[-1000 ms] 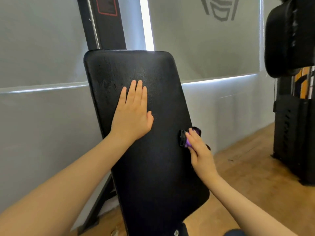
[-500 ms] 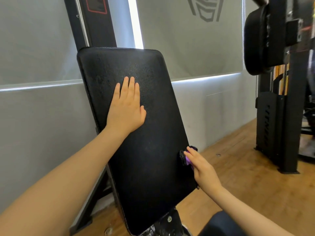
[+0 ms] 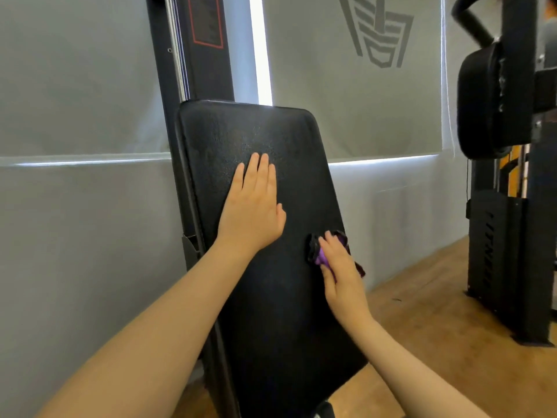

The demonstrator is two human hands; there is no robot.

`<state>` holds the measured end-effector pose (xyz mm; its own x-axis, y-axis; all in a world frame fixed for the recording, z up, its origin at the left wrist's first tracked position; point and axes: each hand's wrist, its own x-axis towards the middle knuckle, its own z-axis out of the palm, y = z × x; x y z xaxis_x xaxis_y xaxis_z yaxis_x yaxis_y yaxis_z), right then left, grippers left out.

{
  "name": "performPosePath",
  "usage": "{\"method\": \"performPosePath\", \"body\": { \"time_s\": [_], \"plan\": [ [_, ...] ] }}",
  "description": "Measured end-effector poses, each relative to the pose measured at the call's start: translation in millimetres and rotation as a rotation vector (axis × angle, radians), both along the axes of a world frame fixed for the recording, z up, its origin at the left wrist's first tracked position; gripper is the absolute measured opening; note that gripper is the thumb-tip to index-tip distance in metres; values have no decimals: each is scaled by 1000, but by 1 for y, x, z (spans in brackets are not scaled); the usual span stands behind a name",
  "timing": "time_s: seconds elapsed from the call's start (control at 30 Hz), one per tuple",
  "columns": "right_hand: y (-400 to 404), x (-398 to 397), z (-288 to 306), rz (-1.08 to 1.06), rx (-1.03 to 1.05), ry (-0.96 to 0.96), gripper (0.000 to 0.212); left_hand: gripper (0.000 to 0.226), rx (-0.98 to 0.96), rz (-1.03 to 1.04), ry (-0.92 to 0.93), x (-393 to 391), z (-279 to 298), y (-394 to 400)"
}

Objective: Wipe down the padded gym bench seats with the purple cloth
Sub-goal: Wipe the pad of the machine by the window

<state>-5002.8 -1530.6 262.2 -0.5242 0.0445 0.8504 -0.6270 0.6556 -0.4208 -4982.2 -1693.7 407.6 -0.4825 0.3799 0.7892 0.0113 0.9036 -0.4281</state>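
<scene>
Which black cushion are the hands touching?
The big tilted bench pad in the middle; the left hand lies flat on it. The other black pad, upper right, is untouched.

Left hand [image 3: 251, 206] flat on the black bench pad [image 3: 271, 297] — right hand [image 3: 343, 273] holds the purple cloth [image 3: 321, 257] at its edge.

Single head-worn view, wide-angle, aimed forward and slightly down along both forearms — close enough that the upright black padded backrest [image 3: 265, 236] fills the middle of the frame. Left hand [image 3: 251, 206] and right hand [image 3: 340, 267] caught near centre, at arm's reach from the lens; grey blinds [image 3: 346, 101] straight ahead just behind the pad, wooden floor [image 3: 422, 312] dropping away at lower right. Second black machine [image 3: 509, 206] cut off by the right edge — no other view to share the scene.
</scene>
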Motion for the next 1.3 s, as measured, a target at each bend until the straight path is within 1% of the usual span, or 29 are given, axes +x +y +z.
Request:
{"method": "performPosePath", "body": {
  "time_s": [0.07,0.17,0.23,0.3,0.37,0.4,0.43,0.5,0.53,0.57,0.6,0.63,0.67,0.77,0.8,0.83,0.9,0.93,1.0,1.07,1.1,1.13,1.17,1.23,1.27,1.3],
  "plan": [
    [7,7,-22,0,20,-18,51,67,-7,-23,-43,5,2,1],
    [13,9,-4,37,-29,-40,45,63,-8,-82,-107,15,-4,-11],
    [3,6,25,85,-115,-31,43,60,-1,-79,-48,23,-21,-29],
    [-19,5,44,96,-193,-25,44,61,24,-125,19,25,-38,-44],
    [-46,11,40,31,-176,12,48,60,54,-164,44,23,-45,-48],
    [-54,16,30,21,-124,46,49,59,67,-176,53,22,-44,-47],
    [-59,22,15,29,-24,86,50,58,74,-184,59,21,-44,-46],
    [-55,37,-22,72,247,175,54,58,74,-188,62,20,-44,-45],
    [-48,43,-33,105,385,186,58,58,75,-188,65,19,-45,-45],
    [-38,44,-34,135,491,199,60,58,77,-187,74,19,-45,-46],
    [-28,41,-29,150,539,214,59,58,76,-187,83,19,-45,-46],
    [-22,36,-19,147,520,223,56,58,75,-187,88,19,-45,-46],
    [-20,30,-7,143,415,217,54,58,76,-186,86,19,-45,-46],
    [-18,6,42,96,-151,149,47,56,75,-194,90,18,-46,-47],
    [-21,-1,55,87,-249,106,46,55,76,-198,97,18,-47,-47],
    [-27,-4,64,75,-272,66,46,54,77,-204,107,17,-47,-47],
    [-45,-2,62,16,-178,74,46,54,83,-219,124,16,-47,-47],
    [-54,4,53,2,-91,109,48,53,87,-227,131,16,-48,-47],
    [-61,24,23,17,173,182,53,54,101,-242,149,16,-48,-47],
    [-53,40,1,40,424,198,62,56,124,-245,158,16,-49,-47],
    [-45,41,4,75,456,201,61,58,144,-236,159,16,-49,-46],
    [-40,38,14,112,413,204,55,60,172,-218,161,16,-50,-46],
    [-37,34,29,145,298,195,49,63,212,-196,166,16,-50,-45],
    [-37,20,75,178,-19,179,45,66,307,-160,173,17,-52,-44],
    [-38,13,100,181,-141,181,44,66,340,-153,177,17,-52,-44],
    [-40,7,124,171,-197,181,43,67,357,-152,180,16,-53,-43]
  ]
}}
